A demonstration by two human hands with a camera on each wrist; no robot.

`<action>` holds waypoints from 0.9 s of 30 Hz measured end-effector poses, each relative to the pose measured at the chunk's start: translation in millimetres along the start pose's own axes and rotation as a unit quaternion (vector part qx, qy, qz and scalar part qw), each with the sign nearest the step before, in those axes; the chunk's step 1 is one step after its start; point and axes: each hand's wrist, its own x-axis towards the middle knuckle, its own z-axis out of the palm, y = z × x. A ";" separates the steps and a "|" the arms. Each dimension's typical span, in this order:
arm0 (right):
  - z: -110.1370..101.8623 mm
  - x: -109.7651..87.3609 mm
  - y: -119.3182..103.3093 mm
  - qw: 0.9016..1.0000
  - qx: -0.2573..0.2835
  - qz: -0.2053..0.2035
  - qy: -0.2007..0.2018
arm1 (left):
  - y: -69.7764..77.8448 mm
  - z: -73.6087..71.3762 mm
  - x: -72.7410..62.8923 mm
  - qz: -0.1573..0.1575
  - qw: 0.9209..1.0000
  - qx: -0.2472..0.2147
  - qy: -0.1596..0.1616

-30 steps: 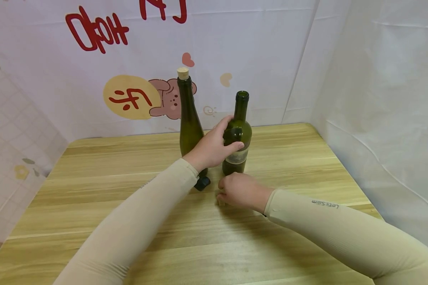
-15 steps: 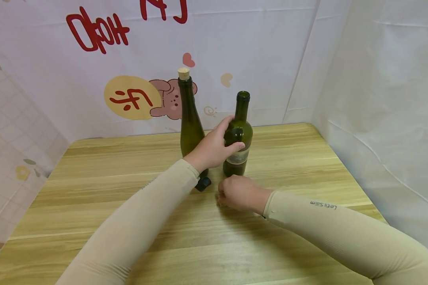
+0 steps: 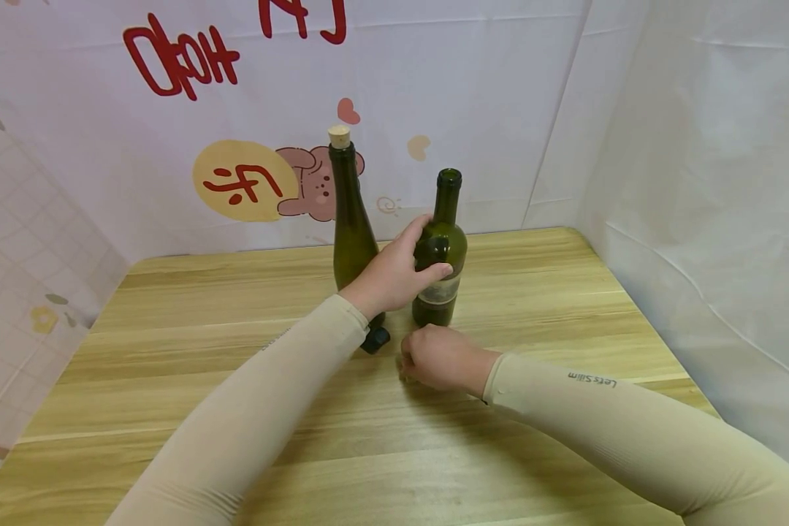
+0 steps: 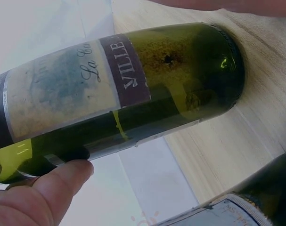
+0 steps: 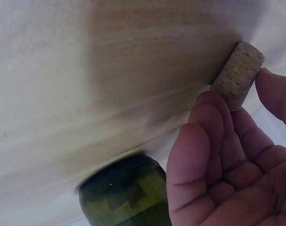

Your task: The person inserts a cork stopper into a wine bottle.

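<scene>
A green wine bottle (image 3: 441,252) with an uncorked mouth and a pale label stands upright on the table. My left hand (image 3: 397,272) grips it round the upper body, fingers behind and thumb in front; in the left wrist view the thumb (image 4: 62,188) lies against the glass. Just in front of the bottle's base, low over the wood, is my right hand (image 3: 443,358). It pinches a cork (image 5: 239,75) between thumb and fingertips, best seen in the right wrist view; in the head view the hand mostly hides it.
A taller green bottle (image 3: 351,226) with a cork (image 3: 339,136) in its mouth stands left of the gripped one, partly behind the left forearm. A small black object (image 3: 376,340) lies by its base on the wooden table (image 3: 329,453). Printed white sheeting (image 3: 486,95) hangs behind.
My right hand's fingers have drawn in around the cork, and less of it shows in the head view. My left hand keeps its hold on the bottle.
</scene>
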 end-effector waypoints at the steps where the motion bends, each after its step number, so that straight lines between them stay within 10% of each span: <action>1: -0.1 0.2 -0.4 1.000 0.003 0.002 -0.001 | 0.1 0.1 -0.2 0.001 1.000 -0.001 0.000; 27: -1.2 -0.8 0.1 0.998 0.061 0.007 -0.006 | 0.1 0.1 -1.6 0.005 1.000 -0.003 0.003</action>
